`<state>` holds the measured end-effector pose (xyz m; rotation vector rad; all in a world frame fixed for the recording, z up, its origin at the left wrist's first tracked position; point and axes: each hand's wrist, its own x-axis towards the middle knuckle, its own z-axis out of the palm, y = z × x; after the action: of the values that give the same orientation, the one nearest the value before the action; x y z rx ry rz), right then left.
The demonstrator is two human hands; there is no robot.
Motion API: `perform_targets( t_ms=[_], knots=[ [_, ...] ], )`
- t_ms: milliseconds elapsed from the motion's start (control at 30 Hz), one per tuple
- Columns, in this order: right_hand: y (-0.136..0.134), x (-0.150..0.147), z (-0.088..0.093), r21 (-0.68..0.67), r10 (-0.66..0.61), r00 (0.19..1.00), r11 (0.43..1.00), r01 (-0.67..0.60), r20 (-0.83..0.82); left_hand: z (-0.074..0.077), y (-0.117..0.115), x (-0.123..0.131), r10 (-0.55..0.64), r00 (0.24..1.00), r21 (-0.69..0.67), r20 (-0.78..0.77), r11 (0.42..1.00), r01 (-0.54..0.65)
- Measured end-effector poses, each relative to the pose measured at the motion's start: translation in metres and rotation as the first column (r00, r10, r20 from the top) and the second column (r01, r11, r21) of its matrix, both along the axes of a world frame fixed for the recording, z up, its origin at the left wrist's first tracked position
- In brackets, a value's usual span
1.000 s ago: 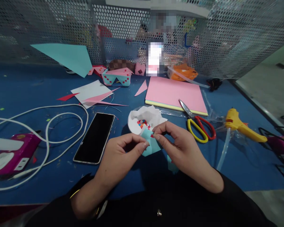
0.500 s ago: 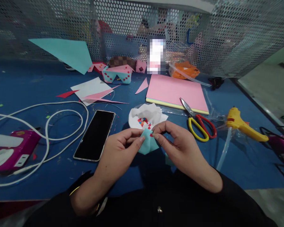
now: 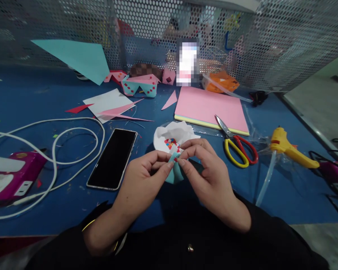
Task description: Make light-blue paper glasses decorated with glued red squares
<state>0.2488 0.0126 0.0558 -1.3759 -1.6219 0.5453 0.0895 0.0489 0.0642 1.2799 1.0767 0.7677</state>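
Between my hands is a folded piece of turquoise paper (image 3: pixel 174 175). My left hand (image 3: pixel 146 176) pinches its upper left side between thumb and fingers. My right hand (image 3: pixel 207 176) is closed at its upper right edge, fingertips against the paper. A small red paper piece (image 3: pixel 175 159) shows on the turquoise paper between the fingertips. Just beyond my fingers sits a white crumpled paper bowl (image 3: pixel 162 139) with many tiny red, blue and orange paper bits (image 3: pixel 171 143) in it. My fingers hide part of the turquoise paper and the bowl's near rim.
Left are a phone (image 3: pixel 112 159), a white cable (image 3: pixel 55 150) and a purple power strip (image 3: pixel 30 170). Right are scissors (image 3: pixel 231 146) and a yellow glue gun (image 3: pixel 290 148). Farther back lie a pink paper stack (image 3: pixel 211 108), decorated paper glasses (image 3: pixel 141 87) and a mesh panel (image 3: pixel 146 22).
My right hand has moved slightly left, closer to my left fingertips. The red piece and the turquoise paper have shifted a little left and are more covered by fingers.
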Motion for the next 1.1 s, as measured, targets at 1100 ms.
perform_targets(
  t_ms=[1100],
  knots=[
    [-0.0022,-0.0041,-0.0023,0.019,-0.029,0.999,0.999,0.029,0.016,0.0001,-0.0013,0.0000,0.002,0.999,0.083,-0.045,0.997,0.002]
  ],
)
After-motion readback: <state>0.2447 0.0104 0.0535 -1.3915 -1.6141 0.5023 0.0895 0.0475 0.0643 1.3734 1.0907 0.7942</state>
